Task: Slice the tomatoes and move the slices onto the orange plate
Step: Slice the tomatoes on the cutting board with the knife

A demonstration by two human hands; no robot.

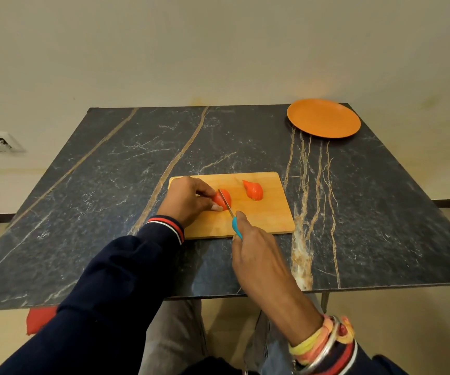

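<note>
One cutting board of pale, smooth wood carries the work. The left hand pinches the held tomato piece, which is glossy and red. The knife crosses it, blade pointing away from the person. The right hand grips the blue handle. The second tomato piece lies untouched just to the right. The orange plate, round and matte, sits at the far right of the dark, veined worktop, well apart and nearer the right hand.
</note>
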